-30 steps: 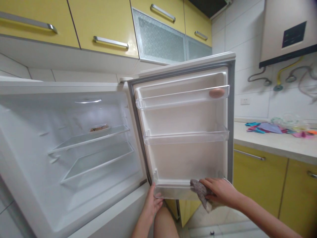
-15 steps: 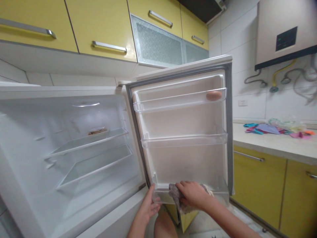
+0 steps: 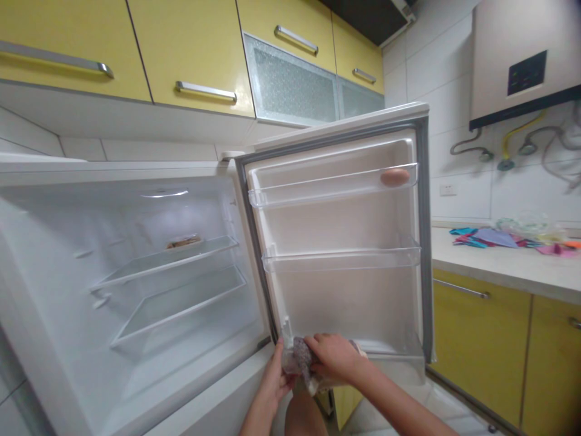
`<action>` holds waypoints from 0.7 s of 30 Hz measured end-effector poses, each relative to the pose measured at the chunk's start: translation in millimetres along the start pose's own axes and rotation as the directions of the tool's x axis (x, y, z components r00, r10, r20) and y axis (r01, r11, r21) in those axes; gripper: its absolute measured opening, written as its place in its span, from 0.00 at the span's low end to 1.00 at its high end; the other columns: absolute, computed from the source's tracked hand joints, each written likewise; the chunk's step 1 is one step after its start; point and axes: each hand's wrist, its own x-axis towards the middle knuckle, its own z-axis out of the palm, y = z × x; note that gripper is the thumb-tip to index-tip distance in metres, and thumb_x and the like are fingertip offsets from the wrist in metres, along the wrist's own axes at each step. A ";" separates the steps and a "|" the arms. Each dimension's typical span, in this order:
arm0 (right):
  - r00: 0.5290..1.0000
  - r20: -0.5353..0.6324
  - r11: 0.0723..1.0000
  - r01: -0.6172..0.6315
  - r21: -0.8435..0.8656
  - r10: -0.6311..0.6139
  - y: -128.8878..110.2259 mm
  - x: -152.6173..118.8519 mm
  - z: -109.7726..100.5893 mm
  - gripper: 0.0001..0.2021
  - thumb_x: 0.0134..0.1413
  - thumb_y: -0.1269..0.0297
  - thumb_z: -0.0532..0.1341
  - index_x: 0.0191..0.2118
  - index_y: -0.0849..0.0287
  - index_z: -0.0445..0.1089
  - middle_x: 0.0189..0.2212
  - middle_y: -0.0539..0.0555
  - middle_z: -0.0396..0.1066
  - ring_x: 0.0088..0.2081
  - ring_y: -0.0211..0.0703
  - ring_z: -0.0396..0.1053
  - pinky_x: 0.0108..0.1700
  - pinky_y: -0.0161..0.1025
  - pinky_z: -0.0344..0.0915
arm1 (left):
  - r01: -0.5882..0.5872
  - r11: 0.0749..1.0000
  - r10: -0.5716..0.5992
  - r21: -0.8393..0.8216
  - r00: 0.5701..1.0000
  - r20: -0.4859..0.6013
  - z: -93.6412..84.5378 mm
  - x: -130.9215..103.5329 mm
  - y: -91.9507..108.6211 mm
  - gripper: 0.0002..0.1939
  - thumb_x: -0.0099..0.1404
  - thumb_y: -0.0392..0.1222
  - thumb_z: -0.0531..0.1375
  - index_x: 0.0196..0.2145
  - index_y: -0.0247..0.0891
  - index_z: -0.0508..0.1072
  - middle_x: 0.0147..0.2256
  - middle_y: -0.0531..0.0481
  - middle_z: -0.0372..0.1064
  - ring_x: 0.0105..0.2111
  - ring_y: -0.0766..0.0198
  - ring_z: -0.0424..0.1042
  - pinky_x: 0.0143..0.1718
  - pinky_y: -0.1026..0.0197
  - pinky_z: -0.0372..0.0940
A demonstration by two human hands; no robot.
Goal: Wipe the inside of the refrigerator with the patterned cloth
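Note:
An open fridge door shows its inner side, with three clear door shelves. My right hand is closed on a greyish-brown cloth, pressed over the front rim of the bottom door shelf near its left end. At that shelf's left corner, my left hand holds the clear plastic with its thumb up along the side; its fingers are partly hidden below. An egg-like brown object lies at the right of the top door shelf.
To the left, the fridge interior has two glass shelves, with a small packet on the upper one. Yellow cabinets hang above. At the right, coloured cloths lie on a counter below a wall-mounted heater.
My right hand and the cloth have moved left along the bottom shelf, closer to my left hand. The whole view has shifted slightly.

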 end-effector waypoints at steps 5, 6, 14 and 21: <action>1.000 0.017 0.998 -0.025 0.053 0.024 53.7 -55.2 -10.5 0.25 0.51 0.61 0.62 0.57 0.53 0.67 0.47 0.60 0.77 0.47 0.56 0.76 0.45 0.44 0.67 | -0.020 0.995 0.025 0.094 0.998 -0.060 -5.3 -4.2 -1.2 0.41 0.59 0.73 0.56 0.58 0.40 0.65 0.40 0.42 0.78 0.36 0.56 0.79 0.36 0.59 0.69; 0.999 0.026 0.994 -0.049 0.095 0.046 67.3 -67.9 -13.4 0.27 0.50 0.61 0.62 0.58 0.53 0.67 0.48 0.60 0.76 0.49 0.57 0.75 0.47 0.45 0.66 | -0.020 0.995 0.025 0.094 0.998 -0.057 -5.8 -4.1 -1.8 0.42 0.59 0.73 0.55 0.59 0.40 0.65 0.41 0.41 0.78 0.36 0.55 0.79 0.37 0.58 0.69; 0.977 0.003 0.822 -0.181 0.540 0.213 145.1 -115.9 -41.6 0.26 0.50 0.54 0.60 0.54 0.58 0.74 0.50 0.57 0.77 0.50 0.56 0.74 0.54 0.47 0.67 | -0.018 0.991 0.024 0.135 0.998 -0.049 -3.5 -3.5 -3.8 0.39 0.64 0.72 0.49 0.59 0.40 0.63 0.45 0.40 0.76 0.37 0.57 0.78 0.41 0.59 0.67; 0.973 -0.089 0.928 -0.173 0.330 0.213 146.0 -69.9 -45.9 0.22 0.42 0.65 0.59 0.45 0.54 0.79 0.43 0.56 0.81 0.44 0.54 0.77 0.48 0.45 0.71 | -0.022 0.992 0.027 0.128 0.999 -0.042 -1.1 -4.6 -6.4 0.39 0.63 0.73 0.48 0.56 0.40 0.66 0.42 0.42 0.76 0.37 0.56 0.77 0.39 0.59 0.66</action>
